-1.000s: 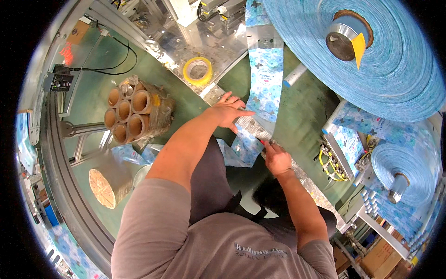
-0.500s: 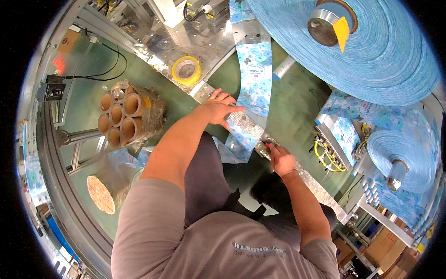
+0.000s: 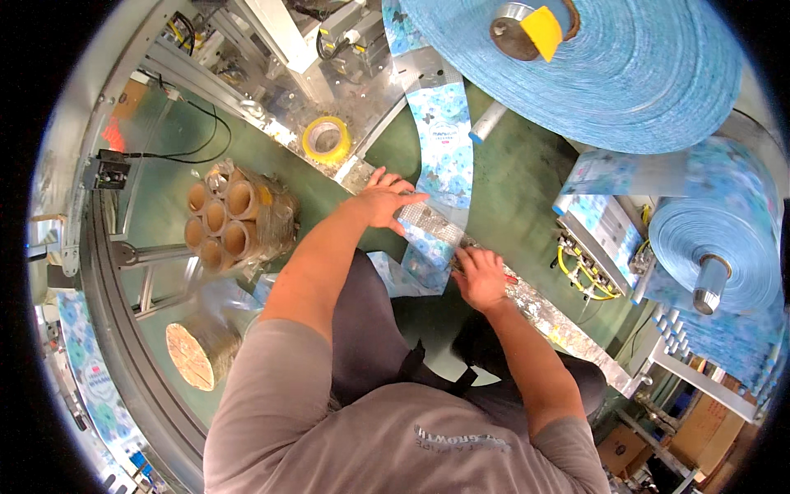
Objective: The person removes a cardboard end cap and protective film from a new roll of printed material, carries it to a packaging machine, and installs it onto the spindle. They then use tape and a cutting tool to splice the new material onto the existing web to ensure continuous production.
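Pressing on film strip [image 3: 436, 193]: my hands work the blue floral band that hangs over the silvery bar [image 3: 432, 224].
Left hand [image 3: 385, 198]: I lay it flat, fingers spread, on the strip's left edge at the bar.
Right hand [image 3: 480, 276]: I have it curled and pinching the strip's lower right edge.
Above: the large blue roll [image 3: 609, 74].
Right: a smaller roll [image 3: 724, 247].
Left: yellow tape ring [image 3: 327, 138]; wrapped cardboard cores [image 3: 230, 218].

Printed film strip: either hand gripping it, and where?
Left hand lies flat on the printed film strip, pressing it at the silvery band. Right hand is at the strip's right edge; a pinch cannot be told.
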Available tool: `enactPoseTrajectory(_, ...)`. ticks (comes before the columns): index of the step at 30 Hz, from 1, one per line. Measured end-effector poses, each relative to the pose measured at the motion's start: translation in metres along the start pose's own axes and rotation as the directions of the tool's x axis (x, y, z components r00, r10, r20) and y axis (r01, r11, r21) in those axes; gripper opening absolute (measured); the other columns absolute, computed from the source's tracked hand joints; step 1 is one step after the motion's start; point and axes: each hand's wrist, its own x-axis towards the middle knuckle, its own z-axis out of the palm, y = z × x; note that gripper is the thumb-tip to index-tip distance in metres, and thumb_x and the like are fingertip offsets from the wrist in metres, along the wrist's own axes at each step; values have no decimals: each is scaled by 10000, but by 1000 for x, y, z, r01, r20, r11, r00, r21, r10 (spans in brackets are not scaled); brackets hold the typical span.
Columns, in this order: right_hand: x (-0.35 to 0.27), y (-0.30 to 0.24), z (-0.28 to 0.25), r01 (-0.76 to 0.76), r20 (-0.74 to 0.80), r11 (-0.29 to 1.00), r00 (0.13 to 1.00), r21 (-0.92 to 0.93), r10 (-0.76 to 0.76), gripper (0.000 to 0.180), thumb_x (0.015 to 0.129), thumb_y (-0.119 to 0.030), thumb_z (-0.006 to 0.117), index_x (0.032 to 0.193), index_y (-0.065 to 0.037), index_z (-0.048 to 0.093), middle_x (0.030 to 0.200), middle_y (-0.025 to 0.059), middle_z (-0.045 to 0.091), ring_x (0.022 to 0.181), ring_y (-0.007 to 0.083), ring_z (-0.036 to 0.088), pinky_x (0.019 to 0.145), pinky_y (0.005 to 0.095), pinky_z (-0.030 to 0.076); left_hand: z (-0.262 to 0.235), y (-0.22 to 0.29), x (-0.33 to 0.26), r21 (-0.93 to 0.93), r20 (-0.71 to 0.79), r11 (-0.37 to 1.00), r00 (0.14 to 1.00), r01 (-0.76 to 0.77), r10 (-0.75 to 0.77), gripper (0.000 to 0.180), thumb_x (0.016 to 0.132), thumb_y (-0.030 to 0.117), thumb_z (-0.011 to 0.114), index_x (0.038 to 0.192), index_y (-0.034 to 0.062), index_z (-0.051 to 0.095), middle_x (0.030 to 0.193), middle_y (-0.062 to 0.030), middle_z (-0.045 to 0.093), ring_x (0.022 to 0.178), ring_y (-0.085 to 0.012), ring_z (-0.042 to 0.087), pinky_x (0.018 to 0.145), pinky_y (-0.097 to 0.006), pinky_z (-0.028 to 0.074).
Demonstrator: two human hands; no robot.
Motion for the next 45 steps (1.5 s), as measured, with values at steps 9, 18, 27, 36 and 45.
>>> enactPoseTrajectory(9, 16, -34, 29, 328, 356, 932, 899, -156, -257, 179, 843, -250, 627, 911, -139, 750, 941, 62, 727, 967, 273, 660, 886, 445, 483, 15, 35, -1, -54, -61, 979, 978, 195, -198, 1132, 700, 594, 838, 1636, 336, 254, 1673, 17, 265, 1576, -361, 41, 1241, -628, -21)
enactPoseTrajectory(18, -53, -70, -132, 274, 806, 942, 502, 194, -313, 267, 886, -272, 688, 1060, -77, 741, 1062, 130, 732, 1058, 344, 697, 886, 454, 562, 52, 22, 20, -353, -373, 906, 853, 233, -365, 550, 1008, 513, 558, 1477, 224, 566, 1505, -5, 528, 1495, -291, 292, 1227, -561, 87)
enactPoseTrajectory(27, 27, -25, -198, -163, 293, 987, 942, -14, 160, 334, 881, -338, 732, 1080, -72, 691, 1101, 137, 709, 1081, 339, 671, 917, 479, 546, 27, 84, -4, -974, -156, 225, 634, 28, -757, 352, 913, 158, 776, 1201, -34, 711, 1017, -66, 730, 870, -111, 640, 800, -267, 519)
enactPoseTrajectory(36, 31, 21, -235, -295, 36, 955, 955, 22, 294, 344, 868, -303, 739, 1107, -62, 679, 1032, 189, 709, 1023, 393, 672, 873, 498, 551, 28, 77, 70, -783, -334, 595, 686, 180, -646, 503, 800, 279, 854, 1225, 61, 694, 1281, -237, 592, 1146, -365, 616, 997, -451, 501)
enactPoseTrajectory(45, -10, 20, -245, -277, -47, 961, 960, 2, 277, 354, 837, -275, 762, 1122, -79, 686, 1009, 151, 712, 994, 372, 676, 853, 481, 555, -157, -63, 98, -522, -635, 821, 536, 232, -556, 686, 789, 345, 833, 1393, 111, 608, 1489, -271, 435, 1447, -401, 341, 1194, -510, 305)
